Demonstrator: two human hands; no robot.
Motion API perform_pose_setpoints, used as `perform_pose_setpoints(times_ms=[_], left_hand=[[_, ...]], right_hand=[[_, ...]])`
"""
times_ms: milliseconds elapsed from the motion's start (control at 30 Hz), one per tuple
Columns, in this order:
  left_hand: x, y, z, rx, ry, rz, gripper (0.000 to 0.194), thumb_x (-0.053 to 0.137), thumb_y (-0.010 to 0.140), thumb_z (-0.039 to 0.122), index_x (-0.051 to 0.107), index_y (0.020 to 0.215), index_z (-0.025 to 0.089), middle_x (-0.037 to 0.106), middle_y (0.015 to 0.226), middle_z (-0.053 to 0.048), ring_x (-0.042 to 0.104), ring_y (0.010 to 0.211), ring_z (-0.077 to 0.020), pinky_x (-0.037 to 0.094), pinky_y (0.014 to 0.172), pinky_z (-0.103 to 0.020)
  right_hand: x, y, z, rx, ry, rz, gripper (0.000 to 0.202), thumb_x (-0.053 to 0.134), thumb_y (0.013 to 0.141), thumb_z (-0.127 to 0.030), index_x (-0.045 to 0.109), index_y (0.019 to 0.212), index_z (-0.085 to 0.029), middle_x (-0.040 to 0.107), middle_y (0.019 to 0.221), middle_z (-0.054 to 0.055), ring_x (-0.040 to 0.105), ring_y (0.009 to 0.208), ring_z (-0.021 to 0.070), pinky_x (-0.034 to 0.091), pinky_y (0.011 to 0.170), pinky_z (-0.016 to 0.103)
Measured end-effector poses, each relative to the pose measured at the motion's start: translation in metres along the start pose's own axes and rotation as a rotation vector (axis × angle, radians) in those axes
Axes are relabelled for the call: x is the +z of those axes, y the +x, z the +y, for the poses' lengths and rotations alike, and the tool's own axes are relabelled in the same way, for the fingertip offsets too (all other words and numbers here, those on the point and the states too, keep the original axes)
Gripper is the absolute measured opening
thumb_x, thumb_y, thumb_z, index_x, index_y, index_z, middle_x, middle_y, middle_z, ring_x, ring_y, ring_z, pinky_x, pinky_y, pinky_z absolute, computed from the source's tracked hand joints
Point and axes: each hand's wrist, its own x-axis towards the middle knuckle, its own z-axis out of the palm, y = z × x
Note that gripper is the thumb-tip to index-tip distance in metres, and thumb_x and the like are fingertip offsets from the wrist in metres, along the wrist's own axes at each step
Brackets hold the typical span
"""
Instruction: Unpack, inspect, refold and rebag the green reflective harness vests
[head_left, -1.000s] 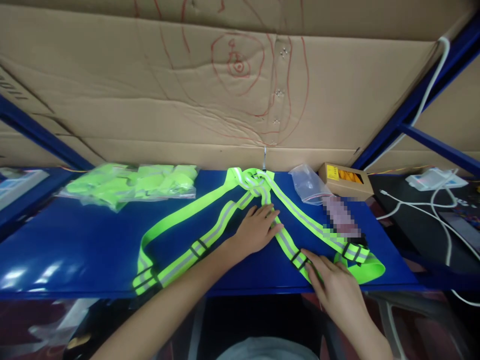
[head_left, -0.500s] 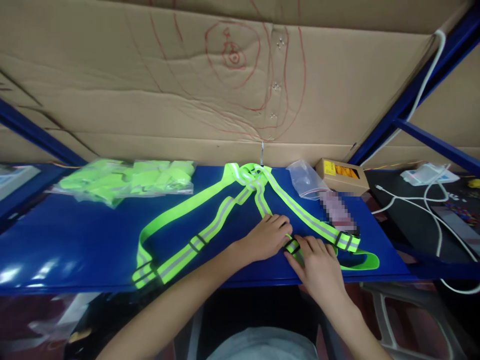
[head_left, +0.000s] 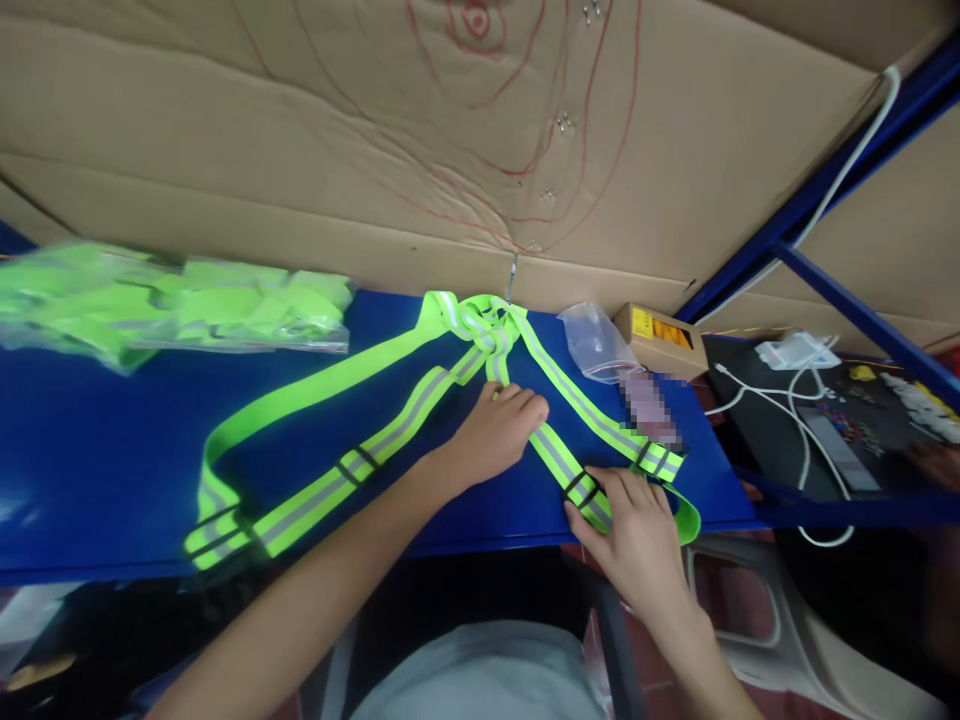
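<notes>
A neon green strap harness with grey reflective stripes and black buckles lies spread on the blue table, its straps meeting in a knotted part at the back. My left hand has its fingers closed on the middle-right strap, below the knot. Nearer the table's front edge, my right hand grips the same strap beside a black buckle, thumb below and fingers over it. The strap runs straight between both hands.
Clear bags of green straps lie at the back left. At the back right are an empty clear bag, a cardboard box and a blurred pinkish item. A white cable crosses a black surface; a plastic stool stands below.
My left hand has moved up and left along the strap, away from the buckle, showing more strap between my hands. The camera view has shifted, moving the table's items leftward.
</notes>
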Motion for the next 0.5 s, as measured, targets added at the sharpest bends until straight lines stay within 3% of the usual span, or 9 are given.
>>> perform_pose_setpoints(times_ms=[233,400,500], left_hand=[[-0.014,0.008,-0.008,-0.135,0.264,0.135,0.022,0.042,0.099,0.005,0.060,0.101,0.017,0.067,0.098,-0.009,0.061,0.098,-0.0288,0.040,0.090,-0.044],[-0.021,0.018,-0.006,-0.254,0.375,0.138,0.027,0.043,0.094,0.000,0.062,0.107,0.014,0.068,0.102,-0.013,0.063,0.101,-0.0325,0.046,0.088,-0.046],[-0.017,0.018,0.000,-0.247,0.409,0.126,0.032,0.042,0.092,-0.002,0.064,0.109,0.012,0.068,0.105,-0.014,0.064,0.104,-0.0340,0.047,0.094,-0.051]], right_hand=[[-0.013,-0.011,0.013,0.006,-0.005,-0.015,0.036,0.065,0.097,-0.043,0.062,0.124,-0.019,0.073,0.112,0.009,0.069,0.104,0.0285,0.047,0.089,0.041],[-0.013,-0.014,0.016,0.014,-0.025,-0.011,0.039,0.063,0.098,-0.045,0.060,0.126,-0.019,0.073,0.114,0.009,0.071,0.101,0.0288,0.049,0.086,0.041],[-0.014,-0.012,0.015,-0.004,-0.019,-0.022,0.041,0.061,0.100,-0.045,0.059,0.131,-0.018,0.072,0.118,0.011,0.070,0.102,0.0294,0.050,0.086,0.042]])
